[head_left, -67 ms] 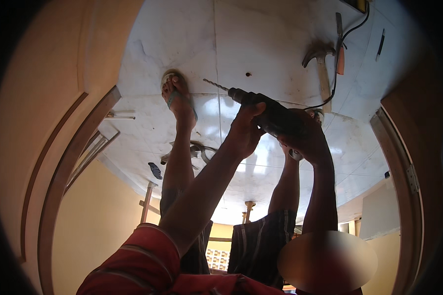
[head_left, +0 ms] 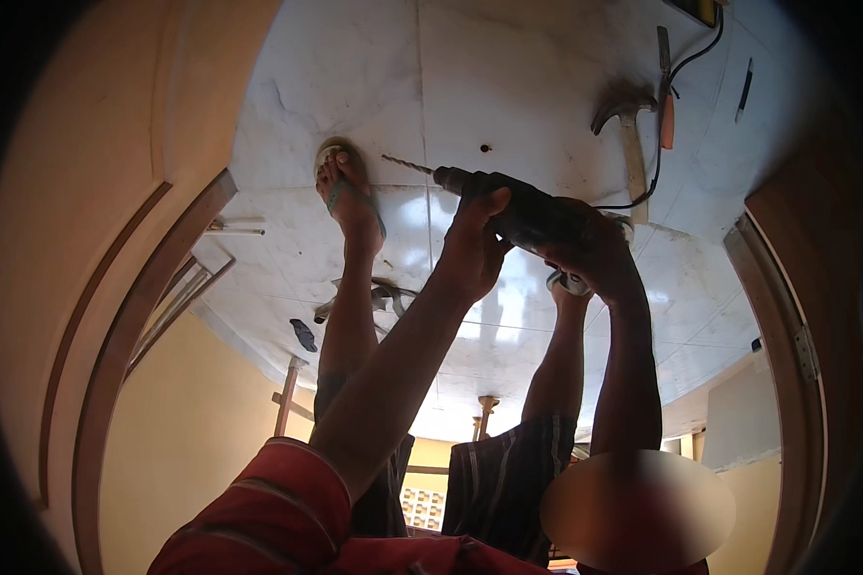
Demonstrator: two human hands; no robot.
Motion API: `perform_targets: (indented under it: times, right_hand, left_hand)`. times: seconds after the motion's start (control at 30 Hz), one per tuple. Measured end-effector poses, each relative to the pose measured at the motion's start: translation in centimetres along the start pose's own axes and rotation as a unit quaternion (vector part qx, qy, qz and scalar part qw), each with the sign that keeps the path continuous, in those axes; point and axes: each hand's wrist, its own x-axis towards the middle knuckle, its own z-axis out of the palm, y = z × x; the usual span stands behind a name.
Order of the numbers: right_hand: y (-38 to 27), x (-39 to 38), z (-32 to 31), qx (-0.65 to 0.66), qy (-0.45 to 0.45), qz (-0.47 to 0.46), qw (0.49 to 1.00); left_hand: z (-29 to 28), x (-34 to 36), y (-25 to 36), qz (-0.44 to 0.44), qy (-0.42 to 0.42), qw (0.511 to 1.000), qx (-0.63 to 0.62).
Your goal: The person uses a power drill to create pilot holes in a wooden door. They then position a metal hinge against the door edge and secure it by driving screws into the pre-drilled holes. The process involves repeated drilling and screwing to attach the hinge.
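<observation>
I hold a dark power drill in both hands over the floor. Its long spiral drill bit points to the left, with the tip in the air near my left foot. My left hand is wrapped round the front of the body, thumb on top, just behind the chuck. At the rear, my right hand closes round the handle; its fingers are partly in shadow. A black cord lies on the floor beyond the right hand.
A claw hammer, an orange-handled chisel and a dark pencil-like stick lie on the pale tiled floor at far right. A wooden door stands left, a door frame right. Tool-like items lie behind my left leg.
The drill has shifted slightly left with both hands, and its bit tip sits nearer my left foot. My grip looks the same.
</observation>
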Motion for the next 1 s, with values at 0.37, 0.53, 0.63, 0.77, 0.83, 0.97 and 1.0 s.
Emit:
perform_targets:
  times: [0.37,0.53,0.63,0.77,0.83,0.97,1.0]
  right_hand:
    - [8.0,15.0,4.7,0.098,0.004,0.003,0.995]
    - [8.2,15.2,4.5,0.100,0.017,-0.009,0.995]
    - [7.3,14.8,4.2,0.121,0.023,-0.034,0.992]
    - [7.8,14.1,4.1,0.131,0.016,-0.013,0.991]
    - [8.9,13.9,4.2,0.122,-0.011,-0.005,0.992]
    - [11.4,13.2,5.3,0.189,-0.021,0.002,0.982]
    - [11.3,12.5,4.9,0.167,-0.069,0.003,0.984]
  left_hand:
    - [-8.0,9.6,0.8,0.145,0.189,0.966,0.102]
    - [-7.1,9.4,1.3,0.136,0.213,0.963,0.096]
    - [-7.2,9.6,1.4,0.129,0.155,0.968,0.147]
    - [-6.6,9.1,0.9,0.127,0.168,0.965,0.159]
    - [-6.9,8.1,0.5,0.113,0.199,0.961,0.153]
    - [-8.1,5.8,-0.1,0.083,0.230,0.960,0.136]
    - [-8.5,5.1,0.0,0.090,0.194,0.969,0.127]
